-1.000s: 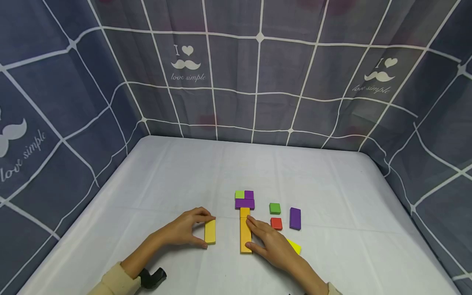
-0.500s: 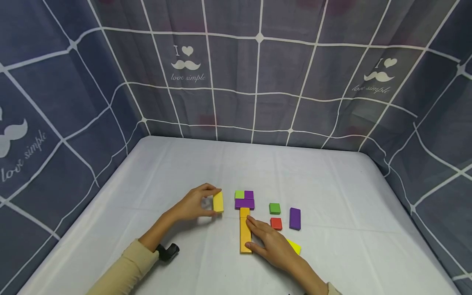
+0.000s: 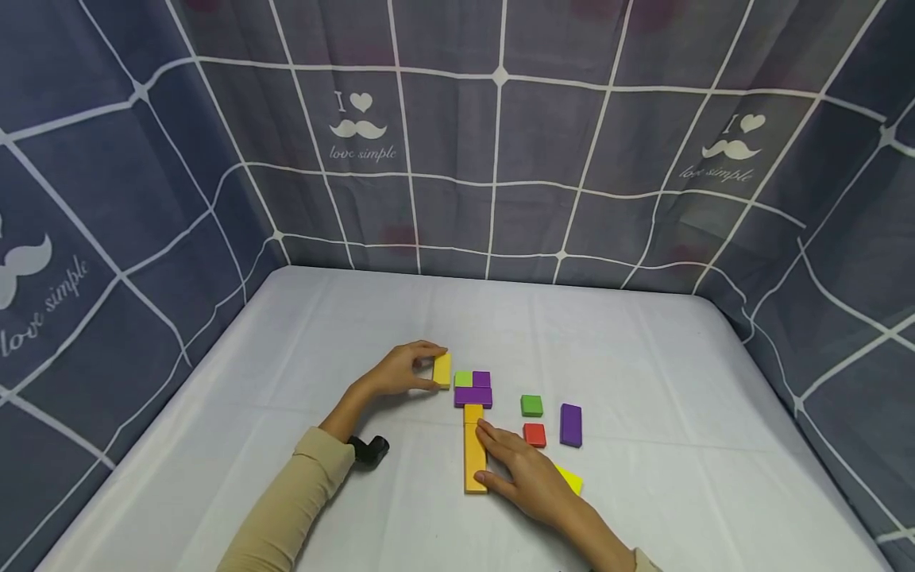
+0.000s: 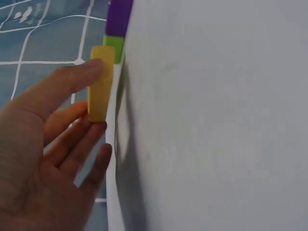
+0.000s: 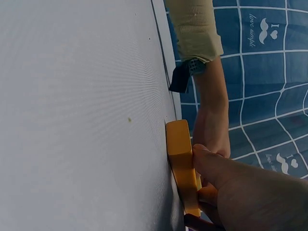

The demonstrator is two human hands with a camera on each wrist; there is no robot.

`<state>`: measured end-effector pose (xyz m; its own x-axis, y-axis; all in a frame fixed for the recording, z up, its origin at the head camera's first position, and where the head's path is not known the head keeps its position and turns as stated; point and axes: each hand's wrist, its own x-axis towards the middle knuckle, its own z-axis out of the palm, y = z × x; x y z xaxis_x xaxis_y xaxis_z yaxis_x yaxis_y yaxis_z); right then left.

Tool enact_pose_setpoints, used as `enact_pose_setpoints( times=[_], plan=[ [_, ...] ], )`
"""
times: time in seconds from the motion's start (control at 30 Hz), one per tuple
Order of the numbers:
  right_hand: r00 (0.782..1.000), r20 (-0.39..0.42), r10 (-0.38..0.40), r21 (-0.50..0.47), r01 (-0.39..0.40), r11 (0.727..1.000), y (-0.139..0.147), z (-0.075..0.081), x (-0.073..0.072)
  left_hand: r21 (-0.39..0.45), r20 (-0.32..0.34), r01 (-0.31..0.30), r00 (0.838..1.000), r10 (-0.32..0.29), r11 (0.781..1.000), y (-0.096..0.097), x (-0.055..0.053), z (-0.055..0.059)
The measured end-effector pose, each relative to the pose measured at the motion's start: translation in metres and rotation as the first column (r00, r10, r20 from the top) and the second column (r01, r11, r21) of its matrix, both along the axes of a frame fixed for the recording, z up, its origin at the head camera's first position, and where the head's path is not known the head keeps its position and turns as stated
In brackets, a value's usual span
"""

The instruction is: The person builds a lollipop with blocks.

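The left hand (image 3: 403, 369) pinches the yellow block (image 3: 442, 371) between thumb and fingers, just left of the lime block (image 3: 463, 379); whether the two blocks touch is hard to tell. The right hand (image 3: 529, 477), thumb and fingers apart, rests against the long orange block (image 3: 474, 469), near the red block (image 3: 534, 434) and green block (image 3: 531, 406) on the white cloth (image 3: 643, 381).
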<state>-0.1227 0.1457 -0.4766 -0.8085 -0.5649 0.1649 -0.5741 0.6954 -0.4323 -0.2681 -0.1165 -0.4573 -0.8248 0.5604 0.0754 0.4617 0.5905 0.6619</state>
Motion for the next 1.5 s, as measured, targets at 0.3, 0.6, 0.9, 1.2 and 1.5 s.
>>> enact_pose_setpoints(
  times=[0.3,0.6,0.9,1.2,1.5],
  plan=[
    [1.0,0.007,-0.001,0.001,0.001,1.0,-0.001,-0.001,-0.001,0.086,0.006,-0.029,1.0,0.029,0.996,-0.003,0.001,-0.014],
    [1.0,0.019,-0.008,0.006,0.008,1.0,-0.001,-0.001,0.0,0.177,-0.009,-0.076,0.997,0.078,0.981,-0.006,0.004,-0.028],
    [0.999,0.048,-0.012,0.018,0.011,1.0,-0.001,0.001,0.001,0.169,-0.013,-0.101,0.994,0.105,0.98,-0.002,0.007,-0.032],
    [0.999,0.041,-0.011,0.008,0.011,1.0,-0.001,0.0,0.001,0.169,-0.03,-0.095,0.994,0.101,0.981,-0.002,0.007,-0.033],
    [0.999,0.027,-0.017,0.008,0.017,1.0,-0.001,-0.001,0.001,0.166,-0.035,-0.089,0.995,0.096,0.982,-0.002,0.007,-0.033]
  ],
)
